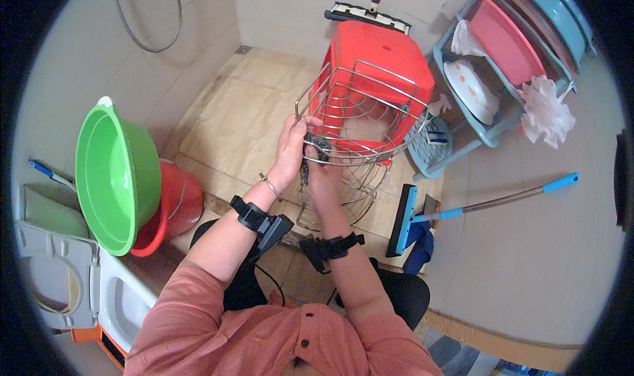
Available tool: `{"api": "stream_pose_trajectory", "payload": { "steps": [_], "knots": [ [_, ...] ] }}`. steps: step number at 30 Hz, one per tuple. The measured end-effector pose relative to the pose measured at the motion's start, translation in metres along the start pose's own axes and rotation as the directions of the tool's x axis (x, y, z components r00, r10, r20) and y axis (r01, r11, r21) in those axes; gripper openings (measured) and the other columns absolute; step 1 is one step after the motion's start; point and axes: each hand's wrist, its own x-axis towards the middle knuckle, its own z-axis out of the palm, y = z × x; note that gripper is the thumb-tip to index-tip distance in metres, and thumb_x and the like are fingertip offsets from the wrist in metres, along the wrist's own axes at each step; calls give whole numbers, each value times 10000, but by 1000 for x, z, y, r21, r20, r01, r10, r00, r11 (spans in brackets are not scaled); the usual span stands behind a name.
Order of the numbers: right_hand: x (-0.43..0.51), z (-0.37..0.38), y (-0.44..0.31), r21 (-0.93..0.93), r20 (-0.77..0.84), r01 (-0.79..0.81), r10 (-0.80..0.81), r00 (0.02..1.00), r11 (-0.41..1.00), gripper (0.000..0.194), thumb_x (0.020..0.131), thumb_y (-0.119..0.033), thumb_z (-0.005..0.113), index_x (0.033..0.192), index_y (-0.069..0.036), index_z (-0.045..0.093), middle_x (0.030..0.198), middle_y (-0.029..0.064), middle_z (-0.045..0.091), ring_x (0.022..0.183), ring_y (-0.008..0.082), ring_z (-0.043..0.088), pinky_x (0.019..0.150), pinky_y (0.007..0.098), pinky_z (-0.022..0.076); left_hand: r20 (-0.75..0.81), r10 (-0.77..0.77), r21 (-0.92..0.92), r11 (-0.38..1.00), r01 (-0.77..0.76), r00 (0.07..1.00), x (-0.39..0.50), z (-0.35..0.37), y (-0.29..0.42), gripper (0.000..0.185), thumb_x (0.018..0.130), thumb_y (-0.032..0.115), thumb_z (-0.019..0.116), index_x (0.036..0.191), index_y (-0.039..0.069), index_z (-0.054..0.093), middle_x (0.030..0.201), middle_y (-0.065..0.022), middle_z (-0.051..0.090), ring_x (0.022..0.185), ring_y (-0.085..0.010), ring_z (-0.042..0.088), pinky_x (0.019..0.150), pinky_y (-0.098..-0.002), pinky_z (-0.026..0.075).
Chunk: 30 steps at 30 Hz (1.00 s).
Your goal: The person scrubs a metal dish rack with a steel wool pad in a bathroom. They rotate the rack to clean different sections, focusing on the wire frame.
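A round metal wire rack [366, 150] with tiers of rings stands before me, tilted, in front of a red plastic stool [381, 44]. My left hand [290, 145] grips the rack's wires at its left side, fingers around the upper ring. Close beside it, my right hand [324, 180] pinches a dark, coarse scouring pad [319, 142] around a wire on the same side. Part of the pad hangs below the right hand's thumb. Some of the right hand's fingers are hidden behind the pad and wires. Both wrists wear black strapped devices.
At left, a green basin [143, 158] rests on a red bucket [190, 197], beside a white toilet [119, 297]. A blue floor squeegee [403, 220] leans at right. Behind it stands a blue shelf rack [458, 163] with basins. A mop head [366, 15] leans on the back wall.
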Motion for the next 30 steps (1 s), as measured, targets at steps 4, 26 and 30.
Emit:
{"api": "stream_pose_trajectory", "payload": {
  "steps": [4,26,30],
  "knots": [
    [-3,-6,5,41,-104,15,-10,995,999,257,894,-176,673,1072,-3,605,977,45,653,861,136,600,770,295,487,35,-73,49,996,71,997,-4,2,6,375,984,312,363,1069,22,584,1105,-77,605,1069,-185,539,1010,-326,364],
    [-1,-5,9,-4,-203,-15,14,979,1000,264,885,-172,679,1085,-17,602,923,45,665,798,123,604,717,270,490,-14,-36,4,999,36,999,-1,4,2,371,979,308,361,1049,30,597,1054,-56,615,988,-171,538,948,-307,379],
    [1,8,1,-66,-86,21,-27,996,998,285,890,-210,679,1082,-16,599,931,53,666,838,148,611,753,298,493,-2,9,-30,1000,-9,1000,1,1,0,349,966,361,416,1030,42,543,997,-46,581,906,-125,517,860,-280,409]
  ]
}}
